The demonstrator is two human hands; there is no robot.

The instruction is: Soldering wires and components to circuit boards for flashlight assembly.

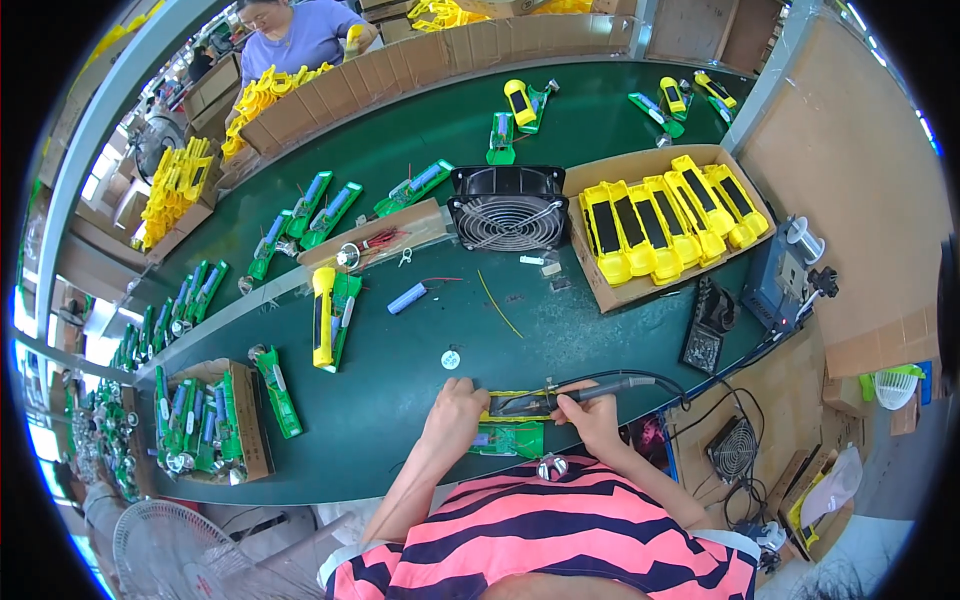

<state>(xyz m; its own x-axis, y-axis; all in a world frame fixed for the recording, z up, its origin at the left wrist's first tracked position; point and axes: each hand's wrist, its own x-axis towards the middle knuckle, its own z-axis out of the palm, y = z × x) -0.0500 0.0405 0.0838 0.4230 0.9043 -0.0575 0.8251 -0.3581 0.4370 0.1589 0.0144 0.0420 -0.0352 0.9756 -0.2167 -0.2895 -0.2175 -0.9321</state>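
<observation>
My left hand (pixel 455 418) is closed on the left end of a yellow flashlight shell (pixel 518 405), whose dark inside faces up. A soldering iron (pixel 610 387) is gripped in my right hand (pixel 592 415), its tip pointing left over the shell. Close below the shell lies a green shell half (pixel 515 440) with a blue cell partly showing, and a silver reflector (pixel 551 467) sits by its lower edge, near my striped shirt. Whether the iron's tip touches anything is too small to tell.
A black fan (pixel 508 215) stands mid-bench beside a carton (pixel 660 275) of yellow shells. A loose blue cell (pixel 407 298) and a yellow-green shell pair (pixel 330 320) lie left. A soldering station (pixel 775 285) is right. Across the bench, a person (pixel 305 40) handles yellow parts.
</observation>
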